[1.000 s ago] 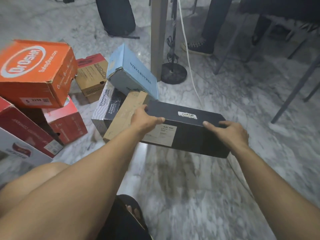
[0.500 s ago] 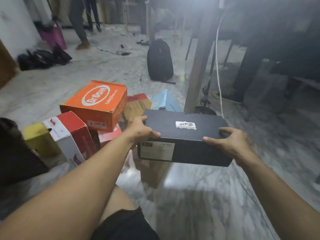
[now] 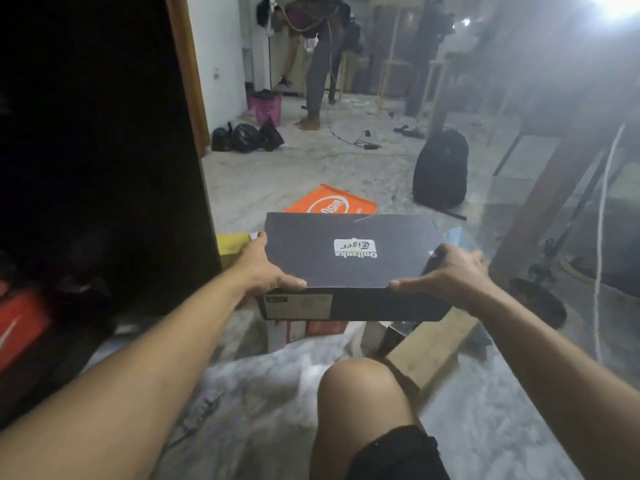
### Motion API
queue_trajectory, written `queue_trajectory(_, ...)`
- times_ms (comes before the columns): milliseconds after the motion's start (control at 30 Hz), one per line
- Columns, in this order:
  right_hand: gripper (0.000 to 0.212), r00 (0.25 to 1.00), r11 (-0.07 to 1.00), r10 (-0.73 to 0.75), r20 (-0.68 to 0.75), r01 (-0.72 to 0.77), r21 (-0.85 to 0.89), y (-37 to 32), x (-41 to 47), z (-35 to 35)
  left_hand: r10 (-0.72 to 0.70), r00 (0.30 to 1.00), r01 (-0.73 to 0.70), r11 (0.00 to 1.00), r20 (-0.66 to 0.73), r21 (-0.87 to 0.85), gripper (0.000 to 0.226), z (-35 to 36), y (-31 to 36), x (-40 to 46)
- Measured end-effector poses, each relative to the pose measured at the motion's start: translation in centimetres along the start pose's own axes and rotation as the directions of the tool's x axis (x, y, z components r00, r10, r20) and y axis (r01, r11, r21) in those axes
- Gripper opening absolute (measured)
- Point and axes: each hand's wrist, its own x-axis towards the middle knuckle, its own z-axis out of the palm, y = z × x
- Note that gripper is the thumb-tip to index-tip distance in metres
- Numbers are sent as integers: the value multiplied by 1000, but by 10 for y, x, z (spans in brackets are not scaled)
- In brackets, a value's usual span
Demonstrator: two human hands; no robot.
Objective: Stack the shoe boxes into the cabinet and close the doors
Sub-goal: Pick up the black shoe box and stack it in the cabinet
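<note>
I hold a black shoe box [image 3: 349, 251] with a white logo on its lid, level and off the floor in front of me. My left hand [image 3: 265, 268] grips its left end, thumb on the lid. My right hand [image 3: 446, 271] grips its right end the same way. The dark open cabinet [image 3: 97, 150] fills the left of the view, and a red box [image 3: 17, 323] shows low inside it. Behind the black box lie an orange box [image 3: 332, 202], a yellow box [image 3: 230, 249] and a tan box [image 3: 433, 351].
A black backpack [image 3: 440, 171] stands on the marble floor at the back right. A person [image 3: 318, 64] stands farther back near a pink bin [image 3: 266, 107] and black bags [image 3: 246, 136]. A stand's round base [image 3: 540, 303] and white cable [image 3: 602, 237] are at right. My knee [image 3: 360, 393] is low centre.
I have lifted the black box from the pile and turned left with it. The view has swung up and left, so the dark cabinet now shows.
</note>
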Motion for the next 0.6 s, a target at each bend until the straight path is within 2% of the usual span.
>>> queue_trajectory(67,99,995,995,-94,25,93,21,-22,0,14,-12,998,14,1000,-66,17,89,-26,-7,-12)
queue_trajectory(233,107,946,949,-309,93,314,-38,-78,6,58,-90,973,91,996,-210,-8,104,-84,-29,-41)
queue_trajectory(300,101,907,901,-395,147,414,-131,-104,1,72,-140,955,139,990,-261,-20,117,-107,-42,-51)
queue_trajectory(400,85,860,865,-453,233,487,-117,-140,-9,91,-190,927,197,980,-323,-11,123,-141,-58,-66)
queue_trajectory(533,106,774,772,-552,311,615,-162,-183,-18,122,-256,878,274,962,-405,-14,125,-180,-82,-88)
queue_trajectory(600,107,750,745,-575,327,645,-170,-202,-25,137,-285,852,311,950,-440,-15,125,-196,-94,-99)
